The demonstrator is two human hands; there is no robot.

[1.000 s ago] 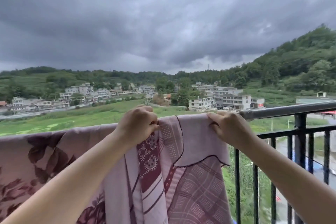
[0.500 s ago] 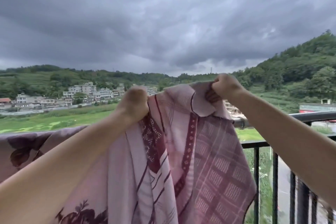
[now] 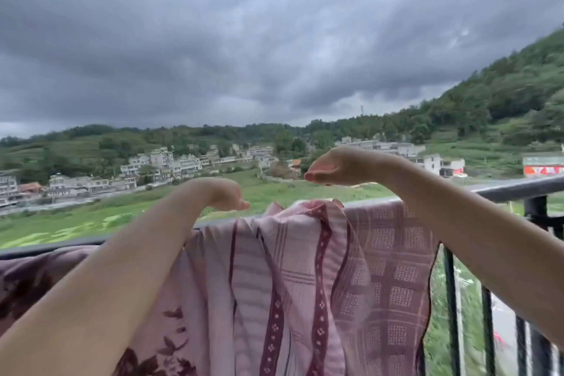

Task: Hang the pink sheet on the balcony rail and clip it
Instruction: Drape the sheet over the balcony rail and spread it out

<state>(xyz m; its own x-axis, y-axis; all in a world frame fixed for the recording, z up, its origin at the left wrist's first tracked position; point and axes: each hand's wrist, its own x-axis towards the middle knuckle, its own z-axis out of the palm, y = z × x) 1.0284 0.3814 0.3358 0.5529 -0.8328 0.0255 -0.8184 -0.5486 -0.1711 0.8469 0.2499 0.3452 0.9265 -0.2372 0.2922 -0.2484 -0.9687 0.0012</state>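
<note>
The pink sheet, patterned with maroon stripes, checks and flowers, hangs over the dark metal balcony rail, bunched in folds at the middle. My left hand hovers just above the sheet's top edge, wrist bent, fingers loosely curled and holding nothing. My right hand is higher, above the cloth's right part, fingers drooping forward and clear of the fabric. No clip is in view.
Vertical black bars of the railing stand bare to the right of the sheet. Beyond the rail lie green fields, a village and wooded hills under dark clouds. The rail's left stretch is partly covered by cloth.
Both hands had lifted the sheet's right end up off the rail. They have now let go, and the cloth has dropped over the rail further right.
</note>
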